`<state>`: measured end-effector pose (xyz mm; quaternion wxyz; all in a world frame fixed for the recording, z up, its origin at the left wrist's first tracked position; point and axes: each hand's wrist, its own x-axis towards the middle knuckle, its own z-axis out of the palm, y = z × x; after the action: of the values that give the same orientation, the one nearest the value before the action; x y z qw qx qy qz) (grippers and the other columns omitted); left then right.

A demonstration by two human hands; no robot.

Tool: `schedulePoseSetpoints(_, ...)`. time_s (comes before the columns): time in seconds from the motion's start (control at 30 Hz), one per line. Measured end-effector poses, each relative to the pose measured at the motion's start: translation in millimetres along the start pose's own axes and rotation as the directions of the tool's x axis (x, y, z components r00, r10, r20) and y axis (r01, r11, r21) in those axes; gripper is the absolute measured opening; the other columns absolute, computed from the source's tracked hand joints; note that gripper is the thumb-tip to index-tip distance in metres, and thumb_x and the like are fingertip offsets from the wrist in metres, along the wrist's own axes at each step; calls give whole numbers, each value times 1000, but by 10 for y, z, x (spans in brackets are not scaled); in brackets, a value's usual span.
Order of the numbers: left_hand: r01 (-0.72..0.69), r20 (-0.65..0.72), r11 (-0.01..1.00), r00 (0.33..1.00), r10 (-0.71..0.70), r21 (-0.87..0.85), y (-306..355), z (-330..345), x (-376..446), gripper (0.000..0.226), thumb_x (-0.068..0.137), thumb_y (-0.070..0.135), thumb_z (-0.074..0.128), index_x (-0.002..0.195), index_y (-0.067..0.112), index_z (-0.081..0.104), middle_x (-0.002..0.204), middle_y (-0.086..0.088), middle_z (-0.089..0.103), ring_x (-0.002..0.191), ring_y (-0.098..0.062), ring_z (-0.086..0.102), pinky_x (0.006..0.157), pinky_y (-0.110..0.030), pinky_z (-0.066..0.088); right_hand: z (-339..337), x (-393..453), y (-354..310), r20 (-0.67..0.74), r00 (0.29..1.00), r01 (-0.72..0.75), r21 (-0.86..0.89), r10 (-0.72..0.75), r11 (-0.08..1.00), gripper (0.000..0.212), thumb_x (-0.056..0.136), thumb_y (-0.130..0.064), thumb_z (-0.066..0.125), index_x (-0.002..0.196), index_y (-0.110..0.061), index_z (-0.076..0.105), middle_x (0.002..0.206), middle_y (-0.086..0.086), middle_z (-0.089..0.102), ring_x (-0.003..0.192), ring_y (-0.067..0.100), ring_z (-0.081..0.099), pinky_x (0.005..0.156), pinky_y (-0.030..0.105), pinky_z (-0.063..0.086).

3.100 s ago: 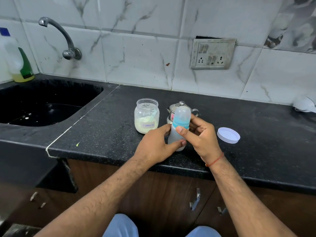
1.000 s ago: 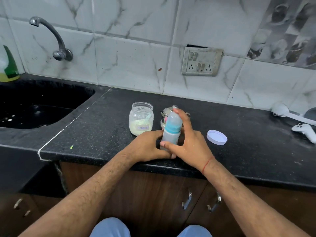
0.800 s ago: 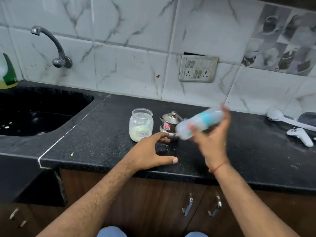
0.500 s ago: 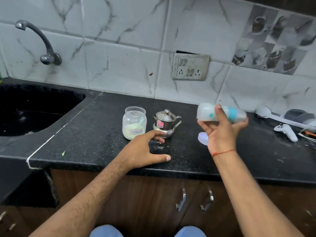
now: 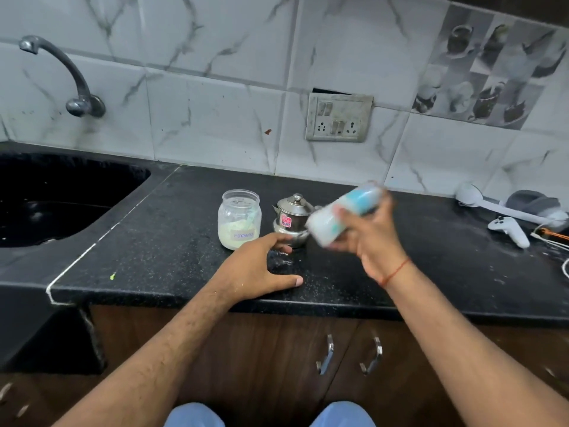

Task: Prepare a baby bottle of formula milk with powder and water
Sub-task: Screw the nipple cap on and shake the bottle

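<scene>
Right hand [image 5: 374, 238] closed round baby bottle [image 5: 345, 212], held tilted above counter, cap end up-right, base down-left; bottle motion-blurred, contents not readable. Left hand [image 5: 257, 266] empty, fingers spread, palm down on counter [image 5: 160, 241], thumb along front edge.

L to R:
- Sink [image 5: 55, 208], black, set into counter; tap [image 5: 66, 77] on wall above.
- Powder jar [image 5: 239, 218], glass, no lid, pale powder approx. lower half, label on front; just beyond left hand.
- Small steel pot [image 5: 292, 218] w/ lid, red sticker; beside jar, partly behind bottle.
- Socket plate [image 5: 338, 117] on tiled wall.
- White controller [image 5: 509, 231], far right, w/ cables nearby.
- Cupboard handles [image 5: 349, 354] below counter.
</scene>
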<state>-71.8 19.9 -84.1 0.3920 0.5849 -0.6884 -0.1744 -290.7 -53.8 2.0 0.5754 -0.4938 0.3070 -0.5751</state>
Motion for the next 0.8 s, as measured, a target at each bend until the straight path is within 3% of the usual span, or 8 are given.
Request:
schedulePoseSetpoints(0.07, -6, 17, 1000, 1000, 6, 8, 12, -26, 8, 84, 79, 54, 95, 152, 41, 55, 131, 27, 70, 87, 31, 58, 92, -11, 49, 1, -28, 96, 44, 999, -2, -57, 4, 998, 72, 91, -3, 80, 141, -37, 40, 134, 9, 58, 118, 44, 70, 62, 54, 64)
schedulePoseSetpoints(0.17, -4, 11, 1000, 1000, 4, -1, 24, -15, -3, 82, 82, 49, 95, 153, 37, 56, 134, 23, 70, 65, 26, 57, 82, -14, 48, -25, -12, 91, -140, 989, 78, 173, -54, 982, 70, 94, -6, 77, 144, -29, 32, 142, 11, 54, 119, 47, 70, 64, 54, 64)
schedulePoseSetpoints(0.27, -15, 6, 1000, 1000, 15, 28, 51, -23, -33, 83, 81, 51, 95, 153, 39, 55, 135, 24, 70, 81, 30, 57, 95, -16, 50, 35, -57, 149, 49, 998, -40, -28, 42, 999, 74, 92, -3, 79, 143, -36, 37, 140, 13, 55, 119, 44, 70, 61, 52, 65)
schedulePoseSetpoints(0.4, -14, 22, 999, 1000, 13, 29, 37, -8, -17, 82, 82, 50, 94, 153, 37, 55, 135, 22, 70, 69, 27, 57, 83, -16, 49, -13, 1, 85, -141, 988, 82, 174, -57, 981, 66, 95, -5, 76, 139, -27, 33, 145, 14, 51, 122, 45, 68, 62, 54, 64)
schedulePoseSetpoints(0.5, -23, 8, 997, 1000, 23, 74, 24, -11, -18, 86, 79, 57, 94, 153, 40, 54, 135, 26, 70, 101, 22, 61, 102, -17, 48, 41, -55, 168, 82, 994, -73, -17, 74, 997, 72, 92, -2, 79, 141, -35, 39, 143, 17, 53, 122, 42, 68, 61, 52, 65)
schedulePoseSetpoints(0.63, -28, -3, 999, 1000, 28, 31, -40, 11, -5, 83, 77, 60, 93, 150, 43, 57, 129, 31, 70, 120, 18, 61, 109, -19, 49, 39, -62, 239, -108, 994, 38, 99, -27, 994, 67, 92, -8, 79, 136, -36, 37, 145, 15, 53, 119, 44, 70, 65, 57, 65)
schedulePoseSetpoints(0.73, -45, -3, 998, 999, 45, 38, -35, 1, -12, 82, 78, 57, 94, 150, 41, 58, 129, 34, 67, 119, 23, 58, 110, -18, 48, 106, -78, 261, 51, 999, -7, -85, 11, 996, 73, 90, -5, 81, 140, -40, 41, 142, 15, 54, 122, 42, 68, 66, 60, 64)
schedulePoseSetpoints(0.8, -38, -5, 999, 999, 38, 27, -49, 4, 12, 82, 77, 60, 93, 149, 41, 58, 128, 31, 70, 123, 17, 61, 112, -21, 48, 62, -24, 197, -113, 991, 77, 93, -66, 993, 70, 93, -5, 78, 142, -31, 36, 142, 12, 54, 120, 43, 70, 67, 60, 64)
